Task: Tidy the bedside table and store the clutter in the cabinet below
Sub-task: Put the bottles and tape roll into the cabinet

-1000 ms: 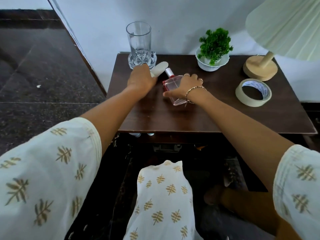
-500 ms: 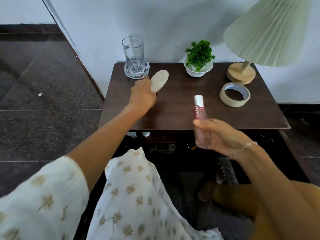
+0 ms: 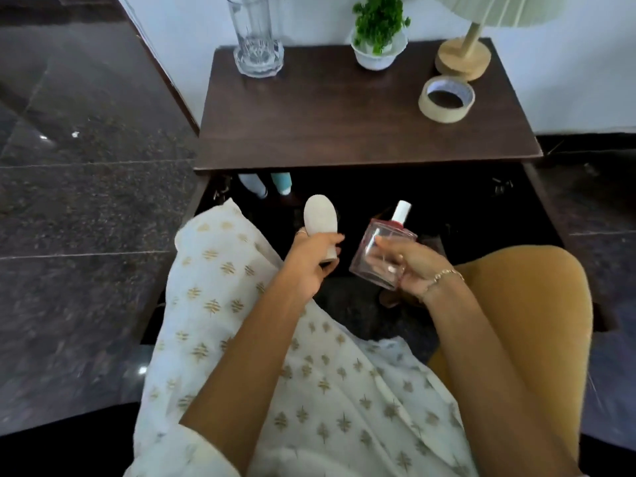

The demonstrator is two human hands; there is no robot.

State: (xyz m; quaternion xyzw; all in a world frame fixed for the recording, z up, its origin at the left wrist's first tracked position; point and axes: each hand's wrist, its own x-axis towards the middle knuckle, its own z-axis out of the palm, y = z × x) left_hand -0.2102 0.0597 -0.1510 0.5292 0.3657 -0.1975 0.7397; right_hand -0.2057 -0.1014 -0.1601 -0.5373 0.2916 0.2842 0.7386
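Note:
My left hand (image 3: 311, 261) grips a pale oval-headed tool (image 3: 320, 220) by its handle, held below the front edge of the dark wooden bedside table (image 3: 344, 132). My right hand (image 3: 409, 266) holds a clear square perfume bottle (image 3: 380, 251) with a red neck and white cap, tilted, beside the left hand. Both hands hover in front of the open dark cabinet (image 3: 447, 208) under the tabletop. A roll of masking tape (image 3: 446, 99) lies on the table at the right.
On the table stand a tall glass (image 3: 256, 36) at the back left, a small potted plant (image 3: 378, 36) and a lamp (image 3: 463, 58) at the back right. Two bottles (image 3: 266, 184) show inside the cabinet at the left. Dark stone floor lies to the left.
Both hands have come off the tabletop and down in front of the cabinet opening, the left bringing the oval tool, the right the perfume bottle. The view has tilted downward.

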